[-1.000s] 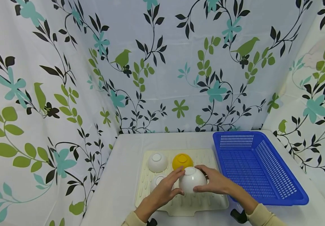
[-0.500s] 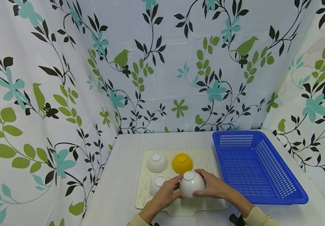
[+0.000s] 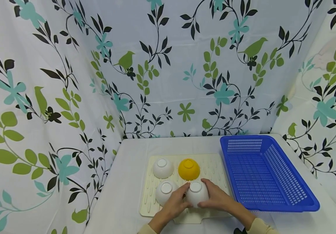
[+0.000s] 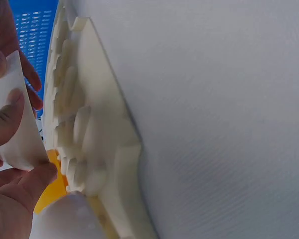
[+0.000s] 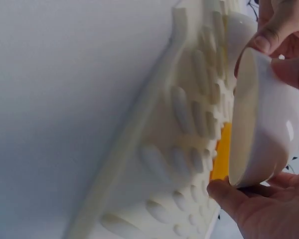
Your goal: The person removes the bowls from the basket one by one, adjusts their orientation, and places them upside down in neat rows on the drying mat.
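An upside-down white bowl (image 3: 196, 195) is held between both hands over the front of a cream ribbed draining tray (image 3: 214, 169). My left hand (image 3: 175, 202) grips its left side and my right hand (image 3: 217, 197) its right side, with fingers and thumbs near the rim. In the right wrist view the held bowl (image 5: 274, 119) shows its open rim facing the tray, with a gap between them. Three more bowls rest upside down on the tray: a yellow bowl (image 3: 188, 169) behind, a white bowl (image 3: 162, 168) at back left, and another white bowl (image 3: 165, 192) beside my left hand.
A blue perforated plastic basket (image 3: 268, 175) stands right of the tray. All of it sits on a white-covered table (image 3: 127, 169). Patterned curtains (image 3: 168, 81) with leaves and birds enclose the back and both sides.
Both hands have lowered the white bowl toward the tray and drawn it slightly nearer the front. More of the front-left white bowl shows now. The other bowls have stayed put.
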The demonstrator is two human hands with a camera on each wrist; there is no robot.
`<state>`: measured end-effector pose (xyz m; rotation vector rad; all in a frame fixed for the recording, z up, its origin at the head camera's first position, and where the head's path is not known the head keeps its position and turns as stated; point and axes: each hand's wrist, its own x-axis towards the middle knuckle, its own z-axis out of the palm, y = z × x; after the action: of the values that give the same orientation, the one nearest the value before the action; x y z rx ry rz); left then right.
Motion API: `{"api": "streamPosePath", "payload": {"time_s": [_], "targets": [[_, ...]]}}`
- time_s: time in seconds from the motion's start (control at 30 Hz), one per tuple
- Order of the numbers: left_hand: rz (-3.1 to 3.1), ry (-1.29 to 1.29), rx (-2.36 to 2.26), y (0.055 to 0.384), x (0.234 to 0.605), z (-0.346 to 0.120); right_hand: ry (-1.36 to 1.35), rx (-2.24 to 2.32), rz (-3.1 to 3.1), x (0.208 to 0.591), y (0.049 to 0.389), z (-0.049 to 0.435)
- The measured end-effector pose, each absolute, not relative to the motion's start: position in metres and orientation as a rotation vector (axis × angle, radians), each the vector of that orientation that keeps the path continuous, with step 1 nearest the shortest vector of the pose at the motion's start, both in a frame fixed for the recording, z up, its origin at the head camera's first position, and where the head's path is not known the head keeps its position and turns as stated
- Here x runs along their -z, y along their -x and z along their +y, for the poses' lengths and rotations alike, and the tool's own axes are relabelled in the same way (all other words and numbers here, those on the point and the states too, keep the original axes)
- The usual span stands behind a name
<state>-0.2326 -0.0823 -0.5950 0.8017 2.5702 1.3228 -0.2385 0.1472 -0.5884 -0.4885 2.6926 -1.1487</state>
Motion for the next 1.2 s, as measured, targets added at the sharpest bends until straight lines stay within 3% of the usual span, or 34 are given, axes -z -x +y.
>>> {"api": "streamPosePath", "payload": {"time_s": [0.37, 1.2], "targets": [[2.800, -0.882, -1.049, 0.235, 0.609, -0.074, 0.537, 1.182, 2.711, 0.598, 0.240, 0.145], [2.785, -0.802, -1.024, 0.237, 0.620, -0.070, 0.544, 1.139, 2.783, 0.613, 0.240, 0.143]]}}
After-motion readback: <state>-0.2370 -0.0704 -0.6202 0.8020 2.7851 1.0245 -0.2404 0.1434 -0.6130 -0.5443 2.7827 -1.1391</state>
